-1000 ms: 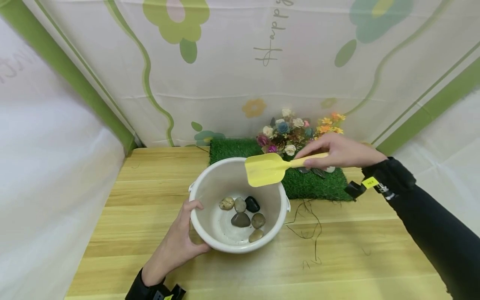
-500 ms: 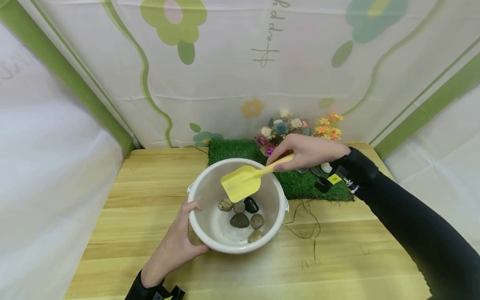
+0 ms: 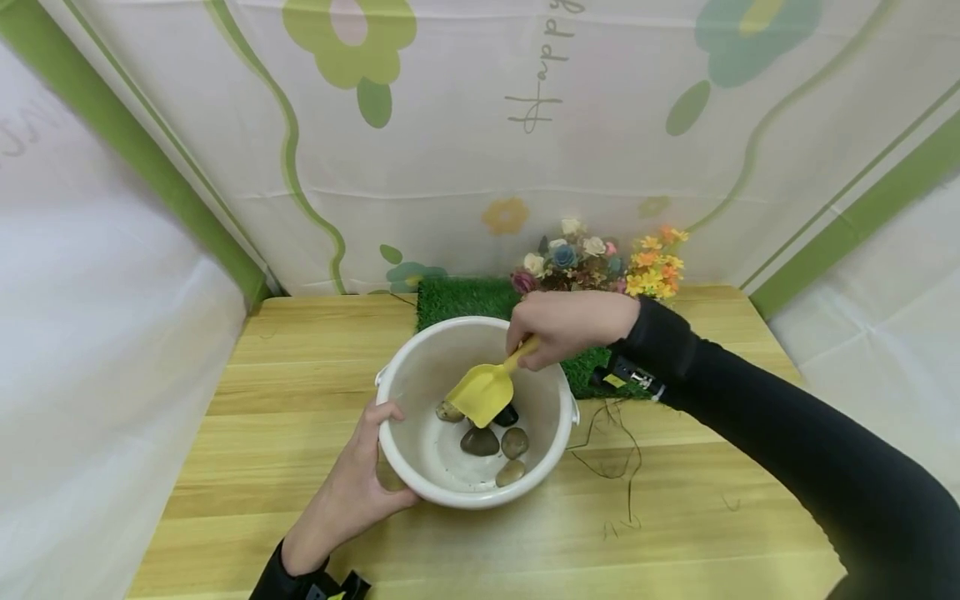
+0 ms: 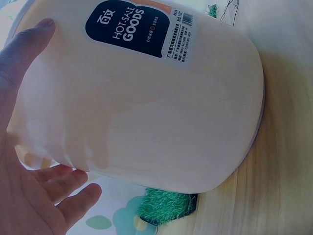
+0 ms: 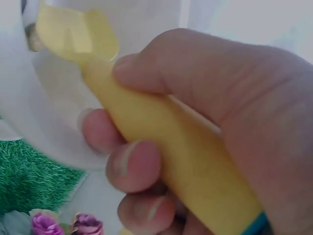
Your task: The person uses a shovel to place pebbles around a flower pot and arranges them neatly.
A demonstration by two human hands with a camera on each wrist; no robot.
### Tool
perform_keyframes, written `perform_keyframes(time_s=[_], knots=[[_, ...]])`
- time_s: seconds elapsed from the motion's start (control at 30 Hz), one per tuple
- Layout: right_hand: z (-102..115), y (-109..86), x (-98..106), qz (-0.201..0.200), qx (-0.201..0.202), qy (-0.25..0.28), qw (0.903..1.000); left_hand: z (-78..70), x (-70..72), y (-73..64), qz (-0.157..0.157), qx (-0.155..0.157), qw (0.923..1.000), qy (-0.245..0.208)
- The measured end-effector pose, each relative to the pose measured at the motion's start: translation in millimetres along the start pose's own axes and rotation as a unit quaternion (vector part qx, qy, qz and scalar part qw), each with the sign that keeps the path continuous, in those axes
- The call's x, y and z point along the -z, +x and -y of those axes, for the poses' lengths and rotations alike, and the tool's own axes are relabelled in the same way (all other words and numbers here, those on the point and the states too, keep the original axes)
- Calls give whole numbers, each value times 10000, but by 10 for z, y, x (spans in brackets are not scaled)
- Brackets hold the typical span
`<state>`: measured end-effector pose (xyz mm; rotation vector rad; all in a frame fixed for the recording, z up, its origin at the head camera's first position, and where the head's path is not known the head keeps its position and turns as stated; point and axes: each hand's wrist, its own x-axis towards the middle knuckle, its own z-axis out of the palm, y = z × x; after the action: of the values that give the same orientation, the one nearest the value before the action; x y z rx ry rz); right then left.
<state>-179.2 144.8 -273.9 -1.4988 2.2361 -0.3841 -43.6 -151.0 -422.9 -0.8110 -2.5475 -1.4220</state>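
Observation:
A white bucket [image 3: 411, 467] stands on the wooden table with several stones in it, among them a dark grey stone [image 3: 480, 442] and a brown stone [image 3: 515, 442]. My left hand [image 3: 367, 475] grips the bucket's left side near the rim, with the thumb against the outer wall in the left wrist view. Inside the bucket, a yellow toy shovel [image 3: 483, 395] slants down, its blade overlapping a speckled stone [image 3: 447, 412] and a black stone [image 3: 507, 416]. My right hand [image 3: 570, 323] holds the shovel's handle [image 5: 166, 142] with fingers and thumb wrapped round it.
Behind the bucket lies an artificial grass mat [image 3: 465, 300], largely covered by the right arm. Artificial flowers [image 3: 566, 254] and orange-yellow blooms [image 3: 656, 267] stand at the back by a printed curtain [image 3: 450, 150]. Thin dark strands [image 3: 626, 467] lie on the table [image 3: 300, 375] at right.
My right hand has moved left and down, carrying the shovel from above the far right rim into the bucket, with its blade tipping downward. My left hand has kept its place on the bucket.

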Motion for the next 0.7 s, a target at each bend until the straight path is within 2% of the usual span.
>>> perform_keyframes(time_s=[0.17,0.43,0.6,0.7], knots=[[141,130,-67,316,-338,-596,9972,-7,3,-1,-7,-65,10000,21],[239,291,-152,726,-1057,-1228,9841,-9,1,0,-13,-140,9999,28],[285,381,-203,909,-1284,-1626,9741,-7,6,3,5,-65,10000,33],[300,427,-234,1020,-1319,-1684,9715,-1,12,2,23,-41,10000,52]])
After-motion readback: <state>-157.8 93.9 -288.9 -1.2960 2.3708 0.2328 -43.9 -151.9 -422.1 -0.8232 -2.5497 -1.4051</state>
